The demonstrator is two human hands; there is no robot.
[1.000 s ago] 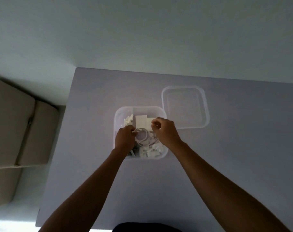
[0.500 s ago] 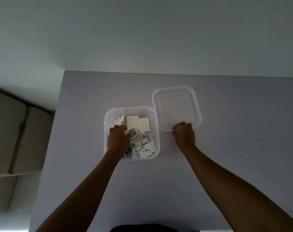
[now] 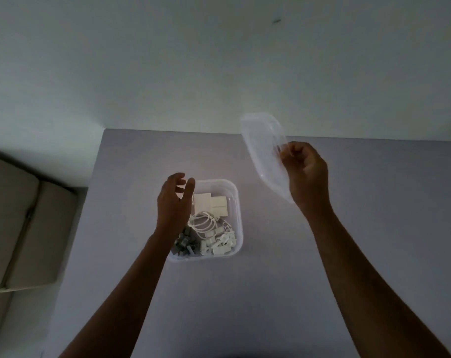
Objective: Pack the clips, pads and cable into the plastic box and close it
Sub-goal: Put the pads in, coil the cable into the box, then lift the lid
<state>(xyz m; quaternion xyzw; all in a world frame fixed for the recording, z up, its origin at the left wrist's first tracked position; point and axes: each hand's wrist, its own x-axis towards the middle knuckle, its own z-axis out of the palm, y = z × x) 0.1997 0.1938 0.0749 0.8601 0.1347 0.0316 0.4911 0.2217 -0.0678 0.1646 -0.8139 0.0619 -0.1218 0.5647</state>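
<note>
A person's right hand (image 3: 305, 174) holds the clear lid (image 3: 267, 153) in the air, fingers and thumb curled round its near edge, up and to the right of the plastic box (image 3: 233, 192). The lid is tilted steeply, its long axis running from upper left to lower right, w/ its lower corner pointing roughly toward the box. The left hand (image 3: 174, 202) hovers over the box's left side, fingers apart and loosely bent, holding nothing; it is the nearer hand to the box.

The box sits open on the grey table (image 3: 348, 254), already holding white square pads (image 3: 210, 204) at the back, a coiled white cable (image 3: 202, 222) in the middle, and white and grey clips (image 3: 219, 244) at the front. Box and lid are thin, see-through plastic, square w/ rounded corners. Closing probably calls for the lid to be levelled and brought left and down.
</note>
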